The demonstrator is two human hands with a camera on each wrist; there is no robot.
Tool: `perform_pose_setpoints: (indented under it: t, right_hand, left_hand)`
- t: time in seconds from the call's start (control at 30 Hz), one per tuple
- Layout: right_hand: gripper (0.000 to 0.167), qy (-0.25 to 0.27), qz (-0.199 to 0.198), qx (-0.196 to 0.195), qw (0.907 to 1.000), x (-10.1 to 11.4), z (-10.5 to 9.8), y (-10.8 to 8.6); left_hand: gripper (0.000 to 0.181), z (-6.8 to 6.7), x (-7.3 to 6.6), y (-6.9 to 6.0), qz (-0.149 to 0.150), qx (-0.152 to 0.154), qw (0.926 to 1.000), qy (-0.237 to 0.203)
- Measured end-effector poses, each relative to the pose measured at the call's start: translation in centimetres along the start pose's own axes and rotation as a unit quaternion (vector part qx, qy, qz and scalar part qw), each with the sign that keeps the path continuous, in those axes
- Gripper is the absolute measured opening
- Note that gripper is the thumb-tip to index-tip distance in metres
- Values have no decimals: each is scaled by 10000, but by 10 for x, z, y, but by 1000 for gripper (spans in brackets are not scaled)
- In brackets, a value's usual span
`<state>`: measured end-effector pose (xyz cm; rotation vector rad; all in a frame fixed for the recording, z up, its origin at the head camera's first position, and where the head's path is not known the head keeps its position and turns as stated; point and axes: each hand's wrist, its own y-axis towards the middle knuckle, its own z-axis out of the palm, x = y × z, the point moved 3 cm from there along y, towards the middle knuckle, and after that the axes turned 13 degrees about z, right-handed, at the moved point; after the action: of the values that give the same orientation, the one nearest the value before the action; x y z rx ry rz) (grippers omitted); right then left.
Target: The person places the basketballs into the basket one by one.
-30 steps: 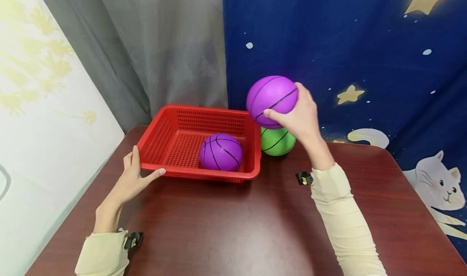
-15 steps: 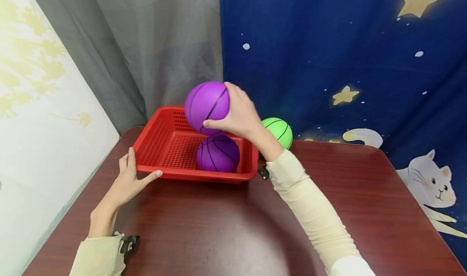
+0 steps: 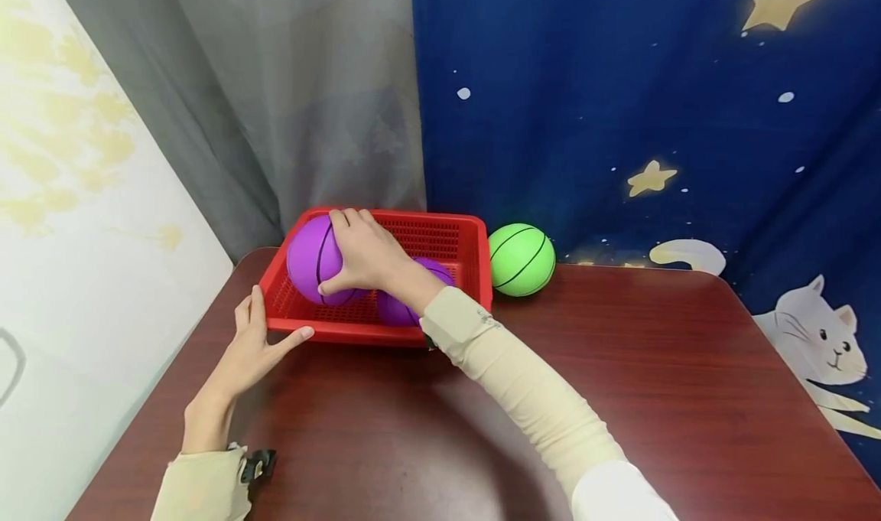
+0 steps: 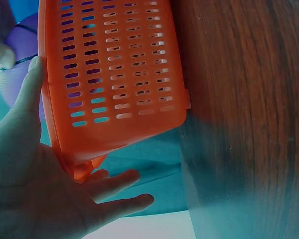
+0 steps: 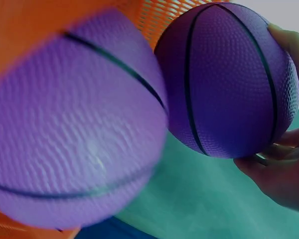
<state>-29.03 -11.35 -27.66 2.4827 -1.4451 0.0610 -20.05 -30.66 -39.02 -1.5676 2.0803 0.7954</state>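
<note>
My right hand (image 3: 368,253) holds a purple toy basketball (image 3: 313,257) with black lines over the left part of the red basket (image 3: 385,336). Its fingers lie over the ball's far side and its thumb in front. A second purple basketball (image 3: 395,307) sits in the basket to the right, partly hidden by my wrist. The right wrist view has the held ball (image 5: 229,79) beside the other purple ball (image 5: 74,129). At the basket's front left corner, my left hand (image 3: 248,349) rests with fairly straight fingers, thumb (image 4: 32,84) against the rim.
A green ball (image 3: 521,259) with black lines stands on the brown table (image 3: 654,368), right beside the basket. Grey (image 3: 330,85) and blue (image 3: 551,85) curtains hang behind the table. A white wall panel (image 3: 89,223) slants along the left.
My right hand has carried the purple basketball leftward from above the green ball, across the second purple ball, and down into the basket's left part. My left hand stays at the corner.
</note>
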Motion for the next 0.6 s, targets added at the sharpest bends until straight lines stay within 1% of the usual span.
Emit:
perform_pose_setpoints:
  t: [0.1,0.2,0.27,0.33,0.43,0.5,0.6]
  right_hand:
    - [107,-124,72,234,9996,4,12,4]
    - [111,-218,-22,498,9985,9,22,10]
    - [112,-297,-86,772,9965,12,32,11]
    - [110,-298,-128,1138,9930,14,43,8]
    - [103,-264,-104,1576,9871,14,58,1]
    - [99,-219,-87,1689,9854,13,62,-3]
    - [94,-208,-161,1600,9868,11,62,-3]
  left_hand:
    - [112,0,0,0,-22,-11,10000,11]
    - [112,-3,0,-1,-22,-67,10000,63]
    - [111,-3,1,-1,-10,-98,9999,69]
    - [111,-2,1,-2,12,-113,9999,73]
    - [110,1,0,-2,27,-58,10000,65]
    - [110,2,0,-1,47,-34,10000,74]
    - [110,0,0,0,50,-44,10000,71]
